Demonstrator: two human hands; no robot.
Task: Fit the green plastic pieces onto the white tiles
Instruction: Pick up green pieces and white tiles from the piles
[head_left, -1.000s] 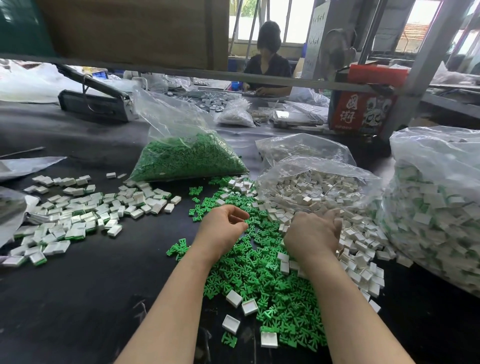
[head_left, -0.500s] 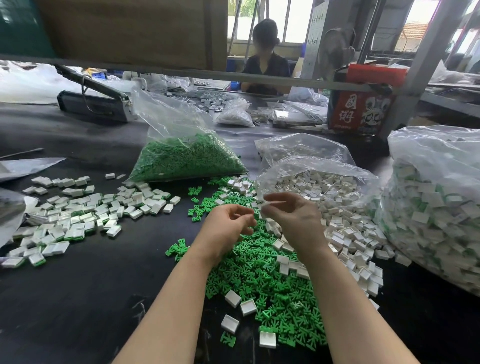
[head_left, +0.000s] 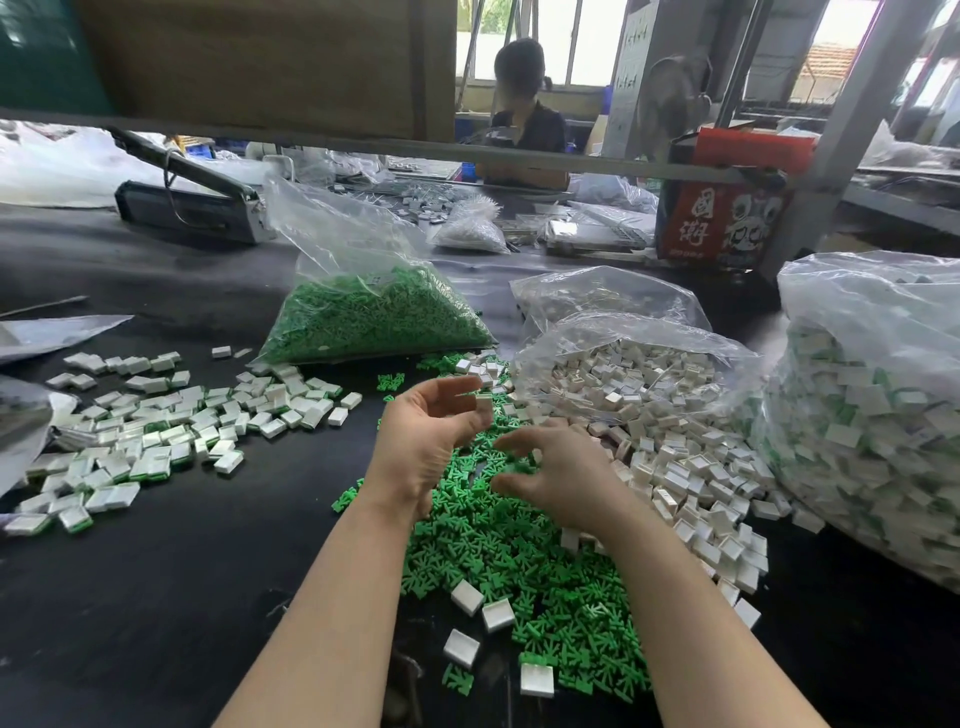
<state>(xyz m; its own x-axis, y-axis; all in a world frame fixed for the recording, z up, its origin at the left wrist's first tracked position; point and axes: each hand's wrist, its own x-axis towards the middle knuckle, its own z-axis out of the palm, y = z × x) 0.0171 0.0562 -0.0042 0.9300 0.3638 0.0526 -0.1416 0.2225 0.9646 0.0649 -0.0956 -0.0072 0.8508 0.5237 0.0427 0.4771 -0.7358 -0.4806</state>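
While the left hand (head_left: 421, 441) pinches one white tile (head_left: 484, 402) at its fingertips, the right hand (head_left: 558, 478), fingers loosely spread and empty, hovers just right of it, directly over the green pieces (head_left: 519, 561) heaped on the counter (head_left: 156, 597).

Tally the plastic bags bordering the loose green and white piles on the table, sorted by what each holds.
Bag of green pieces: 1
Bag of bare white tiles: 1
Bag of white tiles with green showing: 1
Clear bag, contents unclear: 1
Total: 4
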